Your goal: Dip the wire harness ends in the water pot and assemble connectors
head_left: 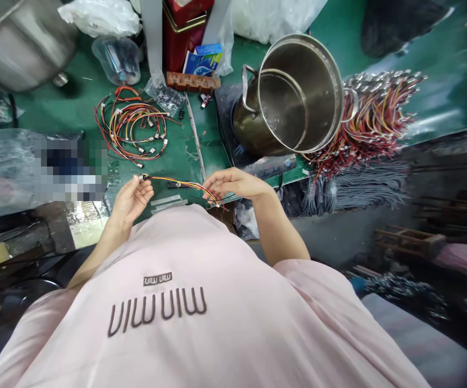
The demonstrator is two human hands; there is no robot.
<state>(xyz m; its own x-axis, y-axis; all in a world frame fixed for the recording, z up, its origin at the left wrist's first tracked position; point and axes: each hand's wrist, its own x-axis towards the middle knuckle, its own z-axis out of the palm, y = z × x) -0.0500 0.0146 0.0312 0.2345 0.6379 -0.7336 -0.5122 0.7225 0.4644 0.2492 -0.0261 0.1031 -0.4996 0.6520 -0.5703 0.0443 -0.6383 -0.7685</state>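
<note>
Near the counter's [61,108] front edge, left hand [133,196] and right hand [233,185] each pinch one end of a wire harness [176,183], holding it stretched between them.

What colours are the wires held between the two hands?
Red, yellow and orange; the head view shows the wire bundle between left hand and right hand.

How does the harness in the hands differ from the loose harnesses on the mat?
The held harness is one, pulled nearly straight between left hand and right hand; the loose harnesses are several, looped. The held harness is gripped; the loose harnesses lie untouched on the green mat. Both have red and yellow wires.
</note>
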